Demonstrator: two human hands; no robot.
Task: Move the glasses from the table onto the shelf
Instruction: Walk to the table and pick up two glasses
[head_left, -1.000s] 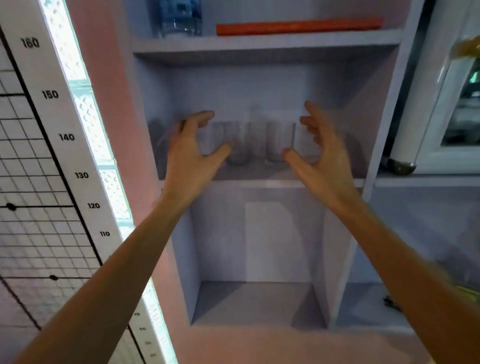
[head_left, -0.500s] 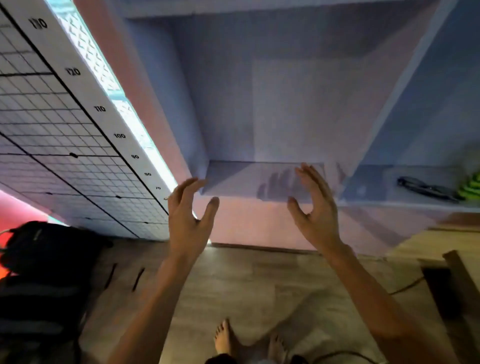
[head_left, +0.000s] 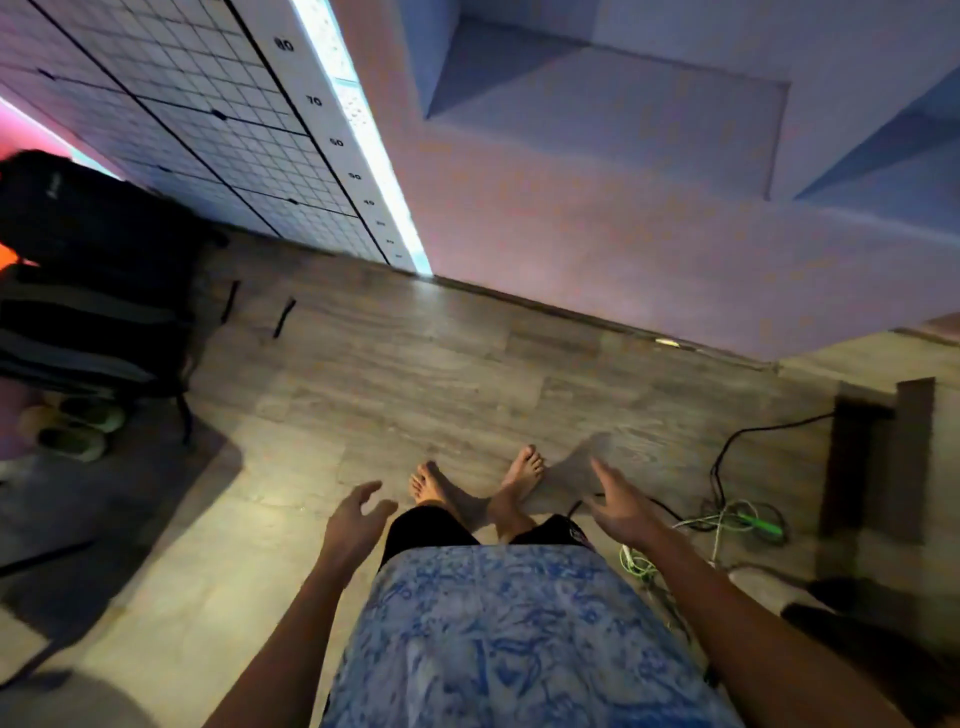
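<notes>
- Left hand (head_left: 353, 525): fingers apart and relaxed. We see it holding nothing, in the air over the floor (head_left: 415, 364).
- Right hand (head_left: 621, 509): also spread and holding nothing.
- Glasses: we cannot tell where they are from this view.
- Shelf (head_left: 597, 104): only the lowest compartments show, and the frame top cuts off the rest.
- Everything is blurred.
- Backpack (head_left: 93, 249) far left, cables (head_left: 727, 519) just beside the right hand, open floor between the feet (head_left: 431, 486) and the shelf base.
</notes>
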